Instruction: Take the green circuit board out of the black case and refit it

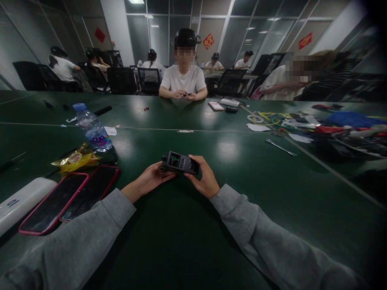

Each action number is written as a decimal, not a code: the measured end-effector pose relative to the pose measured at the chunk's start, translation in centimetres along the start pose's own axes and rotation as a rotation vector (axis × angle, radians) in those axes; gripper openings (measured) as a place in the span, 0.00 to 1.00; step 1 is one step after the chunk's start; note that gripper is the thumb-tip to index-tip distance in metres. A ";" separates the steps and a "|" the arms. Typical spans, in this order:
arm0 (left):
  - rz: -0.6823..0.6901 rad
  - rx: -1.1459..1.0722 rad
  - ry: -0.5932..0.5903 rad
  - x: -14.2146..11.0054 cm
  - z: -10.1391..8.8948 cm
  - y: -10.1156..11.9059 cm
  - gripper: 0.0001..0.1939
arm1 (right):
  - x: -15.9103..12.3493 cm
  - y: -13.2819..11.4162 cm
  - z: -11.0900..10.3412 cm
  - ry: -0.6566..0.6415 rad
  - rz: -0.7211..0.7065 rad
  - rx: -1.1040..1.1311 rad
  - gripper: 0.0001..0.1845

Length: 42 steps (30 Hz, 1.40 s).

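Black device [183, 162] is out front over the green desk [169, 237], screen facing me. My left grip [152, 177] is closed on its left end, fingers partly underneath; my right grip [205, 176] pinches the right end. Can't tell if it touches the desk. Two red-edged phones [56, 203] left, wrench [281, 147] ahead right.

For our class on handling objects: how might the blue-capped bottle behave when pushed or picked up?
The clear bottle is tall and narrow, so a push near its blue cap would probably tip it. Its rounded body might then roll. The see-through plastic looks thin, so it may flex when squeezed.
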<state>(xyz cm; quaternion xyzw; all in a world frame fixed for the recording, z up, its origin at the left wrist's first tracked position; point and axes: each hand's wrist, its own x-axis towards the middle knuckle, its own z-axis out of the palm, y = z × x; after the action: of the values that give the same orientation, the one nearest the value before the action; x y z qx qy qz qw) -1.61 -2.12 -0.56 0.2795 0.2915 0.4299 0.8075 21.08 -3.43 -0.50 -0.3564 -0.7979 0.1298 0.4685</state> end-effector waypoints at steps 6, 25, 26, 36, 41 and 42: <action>0.068 -0.008 0.034 0.1 -0.1 -0.4 0.11 | 0.2 -0.1 -0.1 -0.050 -0.022 0.035 0.28; 0.009 -0.046 0.105 -0.1 0.6 0.0 0.21 | 0.6 0.5 0.0 -0.122 0.024 0.128 0.25; 0.000 -0.039 0.088 -0.2 0.6 0.1 0.26 | 0.6 0.5 0.0 -0.134 0.026 0.129 0.25; 0.038 0.064 0.024 -0.4 0.8 -0.2 0.20 | 0.6 1.4 0.3 -0.214 0.235 0.347 0.29; 0.021 0.017 0.087 -0.2 0.9 0.0 0.19 | 0.7 1.6 0.1 -0.257 0.394 0.578 0.27; 0.021 0.021 0.085 -0.2 0.9 0.0 0.19 | 0.8 1.7 0.1 -0.252 0.419 0.619 0.26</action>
<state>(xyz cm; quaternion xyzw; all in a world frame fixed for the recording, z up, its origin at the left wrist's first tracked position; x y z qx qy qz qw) -1.10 -2.49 0.06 0.2723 0.3269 0.4467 0.7870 21.51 -1.68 -0.94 -0.3347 -0.6822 0.4999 0.4155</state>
